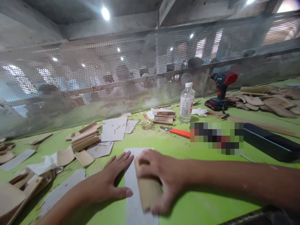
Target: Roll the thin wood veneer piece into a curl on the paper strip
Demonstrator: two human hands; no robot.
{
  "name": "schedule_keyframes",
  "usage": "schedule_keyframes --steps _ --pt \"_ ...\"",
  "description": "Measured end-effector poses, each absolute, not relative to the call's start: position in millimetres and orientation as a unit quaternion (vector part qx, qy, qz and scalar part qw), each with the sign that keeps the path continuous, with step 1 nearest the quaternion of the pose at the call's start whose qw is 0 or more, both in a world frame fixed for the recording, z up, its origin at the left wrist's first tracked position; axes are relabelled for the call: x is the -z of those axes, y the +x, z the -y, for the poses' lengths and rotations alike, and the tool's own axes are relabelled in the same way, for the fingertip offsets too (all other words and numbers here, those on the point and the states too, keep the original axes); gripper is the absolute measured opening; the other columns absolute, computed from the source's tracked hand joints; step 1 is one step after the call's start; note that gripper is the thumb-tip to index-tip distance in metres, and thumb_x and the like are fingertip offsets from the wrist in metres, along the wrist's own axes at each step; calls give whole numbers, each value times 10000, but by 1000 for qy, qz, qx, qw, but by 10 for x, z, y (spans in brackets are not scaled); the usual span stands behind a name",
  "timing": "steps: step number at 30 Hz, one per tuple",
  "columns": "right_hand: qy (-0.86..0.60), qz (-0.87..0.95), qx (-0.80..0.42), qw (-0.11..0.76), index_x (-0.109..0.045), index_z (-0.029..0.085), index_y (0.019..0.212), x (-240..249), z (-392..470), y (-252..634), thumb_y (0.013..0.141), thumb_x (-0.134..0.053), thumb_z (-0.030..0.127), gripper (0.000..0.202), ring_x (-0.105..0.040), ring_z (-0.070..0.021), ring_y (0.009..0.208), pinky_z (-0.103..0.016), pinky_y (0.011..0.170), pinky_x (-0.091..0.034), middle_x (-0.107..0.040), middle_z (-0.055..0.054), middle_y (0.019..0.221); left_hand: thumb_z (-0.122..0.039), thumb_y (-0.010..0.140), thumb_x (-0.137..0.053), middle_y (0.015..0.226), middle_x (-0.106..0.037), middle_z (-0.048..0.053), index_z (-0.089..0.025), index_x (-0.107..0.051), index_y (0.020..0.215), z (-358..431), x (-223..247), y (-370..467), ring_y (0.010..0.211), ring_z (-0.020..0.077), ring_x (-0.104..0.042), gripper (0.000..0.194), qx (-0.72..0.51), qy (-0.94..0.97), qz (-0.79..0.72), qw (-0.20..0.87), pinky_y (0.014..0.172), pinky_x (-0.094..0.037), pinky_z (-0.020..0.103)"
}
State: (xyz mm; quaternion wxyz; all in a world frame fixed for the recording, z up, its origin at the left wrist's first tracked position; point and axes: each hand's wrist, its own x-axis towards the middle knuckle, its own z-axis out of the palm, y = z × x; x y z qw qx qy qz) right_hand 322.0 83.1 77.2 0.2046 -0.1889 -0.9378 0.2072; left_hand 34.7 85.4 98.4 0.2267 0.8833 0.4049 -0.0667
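A strip of pale grey paper [133, 209], perhaps sandpaper, lies lengthwise in front of me on the green tabletop [199, 200]. On it rests a tan piece of bamboo or wood [149, 191] with a curved top. My right hand [167, 175] is wrapped over this piece, fingers on its far left side and thumb at its near right edge. My left hand [111, 178] lies flat with fingers stretched out, its fingertips and thumb at the left edge of the strip. The underside of the piece is hidden.
Beyond my hands lie an orange utility knife [179, 132], a water bottle [186, 103], a cordless drill [221, 90] and a dark case [269, 140]. Bamboo pieces [85, 137] and paper sheets [114, 128] crowd the left; more pieces [269, 101] pile far right. A perforated screen [93, 81] stands behind.
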Motion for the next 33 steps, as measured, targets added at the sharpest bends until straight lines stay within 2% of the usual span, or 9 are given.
schedule_keyframes --steps 3,6,11,15,20,23,28,31,33 --pt "-260 918 -201 223 -701 201 1151 -771 -834 3210 569 -872 622 738 -475 -317 1152 -512 1058 -447 -518 -125 1254 -804 911 -601 1729 23 46 -338 -33 1680 -851 -970 340 1587 358 -8 1064 64 882 -408 226 1256 -53 623" --pt "-150 941 -206 222 -704 226 1135 -773 -818 3195 507 -887 632 770 -488 -281 1102 -480 1073 -436 -529 -86 1217 -803 910 -606 1729 19 50 -337 -50 1681 -850 -972 344 1586 359 -7 1058 59 887 -394 231 1255 -18 617" --pt "-277 911 -211 219 -707 192 1163 -747 -831 3181 593 -856 606 720 -471 -336 1156 -537 1049 -443 -516 -140 1252 -828 894 -598 1723 33 62 -311 -37 1682 -835 -1002 366 1587 344 0 1097 64 883 -401 235 1255 0 600" --pt "-132 946 -216 202 -686 251 1208 -695 -841 3176 516 -872 623 807 -473 -314 1145 -516 1090 -412 -511 -96 1260 -831 869 -630 1720 18 53 -330 -70 1680 -811 -1013 363 1584 344 -10 1106 62 882 -400 241 1255 -10 598" --pt "-285 916 -199 200 -675 207 1227 -734 -852 3167 651 -815 608 716 -472 -341 1182 -519 1043 -443 -503 -135 1270 -833 840 -664 1712 -4 71 -292 -86 1678 -791 -1026 364 1581 350 -7 1153 44 875 -410 253 1263 -42 585" --pt "-166 947 -216 172 -692 227 1154 -735 -824 3133 572 -830 643 729 -505 -330 1121 -541 1064 -418 -522 -107 1198 -818 855 -664 1710 -42 84 -268 -125 1677 -792 -1020 364 1585 318 -14 1127 41 879 -397 262 1271 -25 552" --pt "-260 919 -223 196 -664 196 1199 -784 -798 3120 614 -838 531 697 -481 -347 1193 -526 1061 -435 -503 -141 1266 -834 854 -640 1718 -37 89 -236 -91 1684 -783 -997 357 1587 321 -7 1161 35 878 -404 253 1275 -43 544" --pt "-167 943 -247 150 -671 241 1194 -805 -774 3114 575 -856 531 709 -473 -349 1224 -555 1140 -357 -518 -112 1247 -842 843 -638 1723 -58 82 -220 -101 1687 -769 -1004 361 1586 335 -8 1178 43 869 -413 269 1279 -56 534" --pt "-174 942 -251 141 -674 236 1181 -799 -777 3120 543 -864 530 728 -478 -357 1213 -556 1116 -386 -513 -116 1244 -828 844 -651 1721 -47 97 -190 -93 1687 -764 -1010 367 1585 341 -4 1195 44 867 -416 272 1283 -44 521"
